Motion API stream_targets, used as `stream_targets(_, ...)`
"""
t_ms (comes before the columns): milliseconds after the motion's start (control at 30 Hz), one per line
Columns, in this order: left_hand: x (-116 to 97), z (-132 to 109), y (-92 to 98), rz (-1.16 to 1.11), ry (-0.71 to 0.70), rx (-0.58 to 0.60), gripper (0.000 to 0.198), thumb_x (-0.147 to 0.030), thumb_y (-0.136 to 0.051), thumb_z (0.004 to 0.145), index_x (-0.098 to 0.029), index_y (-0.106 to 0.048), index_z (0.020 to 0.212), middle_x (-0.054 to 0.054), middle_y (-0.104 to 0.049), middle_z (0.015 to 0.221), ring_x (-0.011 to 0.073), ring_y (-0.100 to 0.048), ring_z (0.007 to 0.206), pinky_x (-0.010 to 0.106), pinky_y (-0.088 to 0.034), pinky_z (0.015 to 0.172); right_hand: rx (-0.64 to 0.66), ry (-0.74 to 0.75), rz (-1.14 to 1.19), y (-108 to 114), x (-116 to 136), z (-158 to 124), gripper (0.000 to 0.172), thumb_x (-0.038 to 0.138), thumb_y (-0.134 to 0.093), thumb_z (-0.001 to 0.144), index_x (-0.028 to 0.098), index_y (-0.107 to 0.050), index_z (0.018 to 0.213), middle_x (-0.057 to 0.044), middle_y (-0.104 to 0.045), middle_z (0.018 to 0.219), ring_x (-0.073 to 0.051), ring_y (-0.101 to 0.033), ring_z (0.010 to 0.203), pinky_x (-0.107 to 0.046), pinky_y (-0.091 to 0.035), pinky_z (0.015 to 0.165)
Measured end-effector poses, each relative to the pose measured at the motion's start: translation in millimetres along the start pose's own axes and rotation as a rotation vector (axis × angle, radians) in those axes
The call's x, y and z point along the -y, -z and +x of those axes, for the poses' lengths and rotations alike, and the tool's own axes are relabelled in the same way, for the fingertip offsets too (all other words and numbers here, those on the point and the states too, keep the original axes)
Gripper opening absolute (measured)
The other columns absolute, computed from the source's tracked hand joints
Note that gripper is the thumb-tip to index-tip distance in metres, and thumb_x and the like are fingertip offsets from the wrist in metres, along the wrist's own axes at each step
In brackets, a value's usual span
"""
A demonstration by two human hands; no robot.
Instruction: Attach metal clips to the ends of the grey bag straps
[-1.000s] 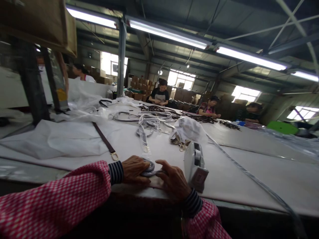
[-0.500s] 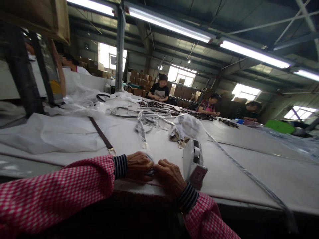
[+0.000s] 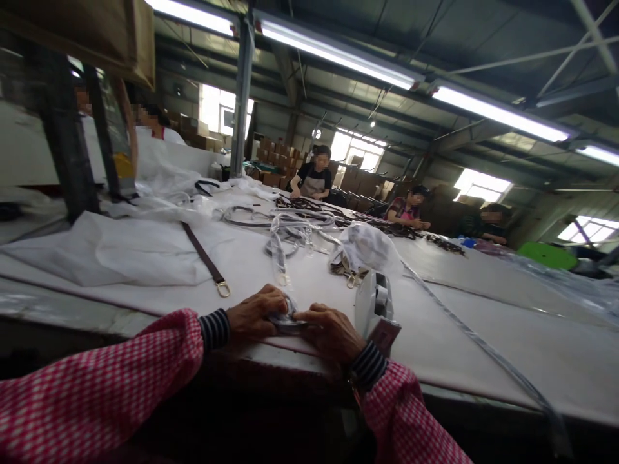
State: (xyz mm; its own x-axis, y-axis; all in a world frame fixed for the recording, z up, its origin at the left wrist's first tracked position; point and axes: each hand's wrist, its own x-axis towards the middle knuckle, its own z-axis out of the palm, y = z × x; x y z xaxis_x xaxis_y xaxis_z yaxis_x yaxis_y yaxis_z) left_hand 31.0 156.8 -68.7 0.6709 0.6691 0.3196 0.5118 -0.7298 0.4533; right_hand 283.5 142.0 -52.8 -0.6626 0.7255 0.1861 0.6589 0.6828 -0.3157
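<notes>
Item 1: flattened coil of slim grey strap (image 3: 286, 320), apparently in clear plastic. Location: near edge of the white-covered bench (image 3: 464, 341), between 2 bare hands and touching both.

Left hand (image 3: 256, 314), striped cuff: fingers curled over the coil's left side; grip closed on it. Right hand (image 3: 333, 330), matching cuff: index finger extended to the coil's right edge, other fingers bent; grip partly open. Pinching or only pressing: cannot tell, thumb not clear.

Change within 0.5 s: from knuckles nearly meeting over the coil, most of it covered, to hands slightly parted, upper loop and front edge back in view. Meaning for the work, as judged: wound shape kept under the left hand, right hand adjusting the edge, handling of the coil still unfinished. Fastened or loose: cannot tell.

Item 2: white tape dispenser with upright body (image 3: 371, 306); just beside the right hand.
Item 3: flat dark brown strap with gold-coloured clasp (image 3: 200, 250); beyond the left hand, well apart from it.
Item 4: grey strap in clear plastic sleeve (image 3: 277, 251); laid beyond the coil.
Item 5: translucent white plastic bag (image 3: 370, 245), gold-coloured clasps at its near side; behind the dispenser.
Items 2 to 5: no change of place noted.
</notes>
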Motion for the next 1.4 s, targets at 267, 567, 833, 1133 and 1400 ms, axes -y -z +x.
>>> stream_targets(267, 35.1, 18.5, 34.3, -0.084, -0.013, 0.184, 0.027, -0.028, -0.087, 0.069, -0.023, -0.075, 0.092, 0.006, -0.051, 0.139, 0.0353, -0.043, 0.133, 0.050, -0.035, 0.113, 0.175, 0.055, -0.120, 15.6, 2.0, 46.1, 0.044, 0.036, -0.082, 0.083, 0.037, -0.069, 0.125, 0.000, -0.072, 0.106, -0.020, -0.068, 0.092, -0.026, -0.041, 0.071)
stream_targets(567, 17.1, 5.5, 21.4, 0.028, -0.078, 0.052, 0.038, -0.030, -0.074, 0.082, -0.024, -0.065, 0.118, 0.008, -0.062, 0.124, 0.0286, -0.053, 0.120, 0.041, -0.044, 0.105, 0.066, -0.032, -0.207, -10.7, 25.4, 49.7, 0.036, 0.037, -0.068, 0.094, 0.023, -0.064, 0.127, -0.008, -0.073, 0.110, -0.025, -0.068, 0.099, -0.030, -0.044, 0.080)
stream_targets(833, 26.8, 6.5, 32.0, -0.092, -0.142, 0.114, 0.015, -0.022, -0.070, 0.080, -0.020, -0.064, 0.094, 0.006, -0.067, 0.111, 0.0255, -0.059, 0.105, 0.035, -0.044, 0.096, 0.078, 0.012, -0.243, 2.0, 8.3, 38.0, 0.034, 0.030, -0.068, 0.092, 0.025, -0.061, 0.125, -0.004, -0.069, 0.112, -0.022, -0.064, 0.102, -0.028, -0.044, 0.075)
stream_targets(1133, 17.7, 13.6, 10.8, 0.131, -0.071, 0.030, 0.028, -0.029, -0.070, 0.084, -0.024, -0.064, 0.111, 0.006, -0.065, 0.108, 0.0287, -0.055, 0.108, 0.038, -0.046, 0.091, -0.093, 0.011, -0.155, -25.2, 17.1, 54.4, 0.016, 0.023, -0.066, 0.092, 0.021, -0.068, 0.107, -0.005, -0.074, 0.101, -0.021, -0.068, 0.092, -0.027, -0.044, 0.077)
stream_targets(1400, 32.0, 12.4, 5.1, -0.052, -0.215, -0.032, 0.026, -0.044, -0.053, 0.095, -0.021, -0.052, 0.082, 0.004, -0.060, 0.091, 0.0239, -0.051, 0.093, 0.033, -0.042, 0.084, -0.181, -0.013, 0.086, -25.8, 2.9, 37.0, 0.025, 0.024, -0.069, 0.090, 0.024, -0.069, 0.115, -0.001, -0.074, 0.108, -0.017, -0.069, 0.095, -0.023, -0.047, 0.084)
